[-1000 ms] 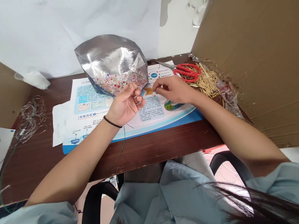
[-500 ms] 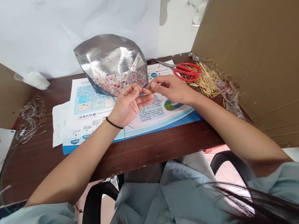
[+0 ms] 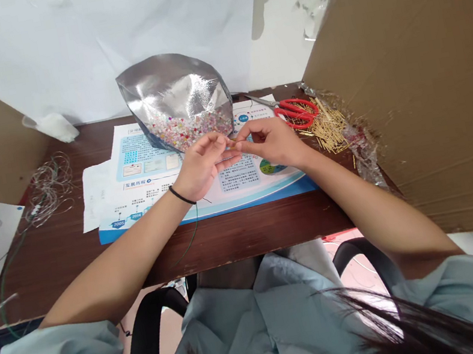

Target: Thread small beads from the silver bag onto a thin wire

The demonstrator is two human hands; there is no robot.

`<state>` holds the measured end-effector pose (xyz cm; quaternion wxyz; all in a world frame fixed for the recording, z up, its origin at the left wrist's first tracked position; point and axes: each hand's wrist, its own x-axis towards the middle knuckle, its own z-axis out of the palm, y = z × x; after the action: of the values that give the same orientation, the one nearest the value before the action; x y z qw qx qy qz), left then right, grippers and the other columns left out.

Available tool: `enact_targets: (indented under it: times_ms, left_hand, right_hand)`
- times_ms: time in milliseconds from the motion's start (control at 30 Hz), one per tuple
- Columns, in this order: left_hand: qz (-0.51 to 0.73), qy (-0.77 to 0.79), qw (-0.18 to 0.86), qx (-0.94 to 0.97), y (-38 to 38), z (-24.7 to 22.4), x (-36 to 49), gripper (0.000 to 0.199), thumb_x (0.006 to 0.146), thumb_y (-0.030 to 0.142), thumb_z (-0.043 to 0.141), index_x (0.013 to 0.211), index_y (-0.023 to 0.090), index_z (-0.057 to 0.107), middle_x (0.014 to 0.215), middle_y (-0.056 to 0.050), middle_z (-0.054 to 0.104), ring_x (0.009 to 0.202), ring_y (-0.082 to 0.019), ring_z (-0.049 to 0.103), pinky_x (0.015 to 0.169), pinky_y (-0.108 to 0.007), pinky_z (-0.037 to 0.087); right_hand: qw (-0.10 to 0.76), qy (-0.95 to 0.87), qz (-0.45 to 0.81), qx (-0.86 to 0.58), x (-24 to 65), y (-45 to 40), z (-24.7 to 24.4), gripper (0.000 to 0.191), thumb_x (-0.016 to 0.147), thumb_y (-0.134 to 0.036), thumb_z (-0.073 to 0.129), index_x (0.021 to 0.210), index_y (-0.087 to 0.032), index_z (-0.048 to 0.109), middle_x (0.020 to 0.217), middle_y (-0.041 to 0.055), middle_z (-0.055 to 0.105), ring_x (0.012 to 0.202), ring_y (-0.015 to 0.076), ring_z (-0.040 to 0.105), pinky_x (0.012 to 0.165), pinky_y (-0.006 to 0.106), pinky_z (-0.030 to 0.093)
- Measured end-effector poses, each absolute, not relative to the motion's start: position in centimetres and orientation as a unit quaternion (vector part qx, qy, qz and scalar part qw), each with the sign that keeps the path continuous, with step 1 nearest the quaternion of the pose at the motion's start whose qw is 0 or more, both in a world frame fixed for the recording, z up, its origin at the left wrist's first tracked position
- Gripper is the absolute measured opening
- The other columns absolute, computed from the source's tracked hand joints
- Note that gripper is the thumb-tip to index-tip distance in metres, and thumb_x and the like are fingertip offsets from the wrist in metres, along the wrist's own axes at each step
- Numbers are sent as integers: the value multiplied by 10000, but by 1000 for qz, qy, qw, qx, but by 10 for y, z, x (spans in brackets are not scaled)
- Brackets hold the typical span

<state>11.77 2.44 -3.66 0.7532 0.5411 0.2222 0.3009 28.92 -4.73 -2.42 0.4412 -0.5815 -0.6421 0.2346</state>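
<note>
My left hand (image 3: 201, 166) is palm-up over the printed sheet, thumb and forefinger pinched together and the other fingers loosely stretched. What it pinches is too small to make out. A thin dark green cord (image 3: 193, 234) hangs below its wrist, over the table edge. My right hand (image 3: 274, 143) meets it fingertip to fingertip, thumb and forefinger closed on a tiny golden-brown piece (image 3: 233, 143), mostly hidden. Just behind the hands stands an open silvery bag (image 3: 172, 87) with many small coloured beads (image 3: 189, 130) inside.
Red-handled scissors (image 3: 298, 112) lie at the right on a heap of thin gold sticks (image 3: 329, 129), beside crumpled clear plastic (image 3: 365, 157). Tangled clear thread (image 3: 49, 182) lies at the left. Cardboard walls (image 3: 440, 86) flank the dark table (image 3: 247, 236); a printed sheet (image 3: 148, 171) lies under the hands.
My right hand has shifted slightly left, and its fingertips have closed in on the left fingertips. Less of the golden-brown piece shows. The bag and scissors have stayed in place.
</note>
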Motion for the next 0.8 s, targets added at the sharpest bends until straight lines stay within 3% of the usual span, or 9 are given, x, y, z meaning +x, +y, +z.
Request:
enact_targets:
  times_ms: [133, 333, 467, 633, 800]
  left_hand:
    - [309, 275, 701, 582, 28, -38, 118, 215, 854, 330, 676, 830, 147, 566, 889, -18, 672, 756, -111, 687, 815, -322, 587]
    - [293, 326, 533, 723, 32, -46, 118, 115, 864, 237, 618, 806, 139, 608, 805, -40, 689, 672, -107, 679, 686, -237, 557]
    - [262, 278, 362, 850, 32, -46, 120, 113, 861, 185, 566, 862, 144, 671, 842, -42, 712, 718, -128, 672, 763, -283, 544]
    - [203, 237, 185, 932, 32, -39, 128, 312, 847, 72, 458, 1033, 137, 700, 1045, -86, 701, 910, -183, 655, 886, -346, 511]
    - [117, 239, 79, 961, 31, -32, 140, 375, 840, 45, 405, 1072, 125, 689, 1053, -134, 660, 973, -246, 637, 828, -373, 500]
  right_hand:
    - [447, -624, 266, -584, 295, -46, -21, 150, 827, -316, 650, 760, -185, 625, 667, -29, 576, 573, 82, 411, 571, 261, 328]
    - [436, -592, 306, -605, 305, -44, -17, 141, 842, -267, 622, 731, -183, 596, 611, -10, 592, 582, 104, 504, 598, 276, 402]
    - [438, -566, 307, -627, 307, -43, -21, 140, 834, -243, 630, 716, -180, 588, 606, -1, 586, 577, 109, 517, 593, 279, 406]
    - [443, -541, 311, -644, 312, -40, -27, 155, 834, -246, 618, 702, -183, 568, 597, -3, 579, 564, 104, 495, 592, 276, 399]
    - [421, -541, 318, -655, 317, -39, -27, 154, 827, -261, 614, 703, -174, 587, 608, 8, 590, 566, 108, 493, 583, 272, 383]
